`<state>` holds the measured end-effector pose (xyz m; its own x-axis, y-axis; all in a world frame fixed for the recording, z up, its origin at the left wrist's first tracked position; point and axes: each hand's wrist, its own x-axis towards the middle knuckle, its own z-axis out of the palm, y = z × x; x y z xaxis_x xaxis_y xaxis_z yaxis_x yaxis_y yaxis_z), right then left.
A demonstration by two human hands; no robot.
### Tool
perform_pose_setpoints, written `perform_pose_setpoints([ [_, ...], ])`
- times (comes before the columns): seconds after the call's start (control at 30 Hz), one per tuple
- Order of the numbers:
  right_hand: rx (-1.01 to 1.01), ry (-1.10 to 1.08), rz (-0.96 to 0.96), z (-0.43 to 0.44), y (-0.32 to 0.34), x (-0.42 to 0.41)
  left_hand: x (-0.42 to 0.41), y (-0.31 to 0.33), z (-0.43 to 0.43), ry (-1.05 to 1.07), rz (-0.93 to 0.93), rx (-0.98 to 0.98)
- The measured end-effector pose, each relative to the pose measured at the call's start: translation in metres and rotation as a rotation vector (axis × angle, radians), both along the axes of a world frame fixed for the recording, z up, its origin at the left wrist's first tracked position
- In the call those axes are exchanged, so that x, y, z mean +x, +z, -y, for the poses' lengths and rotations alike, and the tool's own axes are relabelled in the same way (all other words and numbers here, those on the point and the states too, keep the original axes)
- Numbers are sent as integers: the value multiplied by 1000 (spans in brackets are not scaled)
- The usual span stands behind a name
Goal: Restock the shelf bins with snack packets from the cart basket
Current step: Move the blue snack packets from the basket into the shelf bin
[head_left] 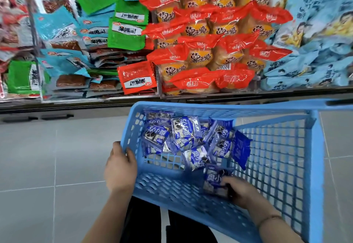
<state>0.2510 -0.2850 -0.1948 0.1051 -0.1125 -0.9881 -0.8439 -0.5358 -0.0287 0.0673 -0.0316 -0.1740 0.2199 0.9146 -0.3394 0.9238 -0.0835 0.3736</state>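
Gripping glossy blue packet (214,180), right hand (241,193) inside latticed plastic basket (191,106); left hand (119,168) clasps rim.

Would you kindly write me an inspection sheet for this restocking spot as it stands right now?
Surface: grey tiled floor; shelf bins above it, heaped full.
Job's things: blue basket holds a loose pile of blue-and-white packets.
Clutter: green and teal packets lie mixed in one bin, with a red packet at its front.
Hands: left hand grips the basket's left rim; right hand grips a single packet inside the basket.
Cables: nothing seen.
Surroundings: orange-red packets and pale blue packets fill the neighbouring bins.
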Motion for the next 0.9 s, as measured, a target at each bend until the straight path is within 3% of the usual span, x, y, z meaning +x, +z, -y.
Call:
perform_pose_setpoints([
  [0.1, -67, -133, 141, -2, -5, -1, -1, -1, 0, 6, -2, 1],
  [0.2, 41, -545, 11, -20, -6, -9, -1, -2, 0, 2, -4, 1],
  [0.27, 80, -672, -19, -39, -14, -18, -1, -1, 0, 4, -11, 2],
  [0.63, 62, -793, 8, -85, -69, -37, 0, -2, 1, 9, -6, 17],
  [0.77, 3, -793, -20, -85, -71, -38, 1, 1, -1, 10, 3, 18],
  [0.9, 92, -855, 22, -85, -56, -38, 3, 4, 0, 15, -1, -9],
])
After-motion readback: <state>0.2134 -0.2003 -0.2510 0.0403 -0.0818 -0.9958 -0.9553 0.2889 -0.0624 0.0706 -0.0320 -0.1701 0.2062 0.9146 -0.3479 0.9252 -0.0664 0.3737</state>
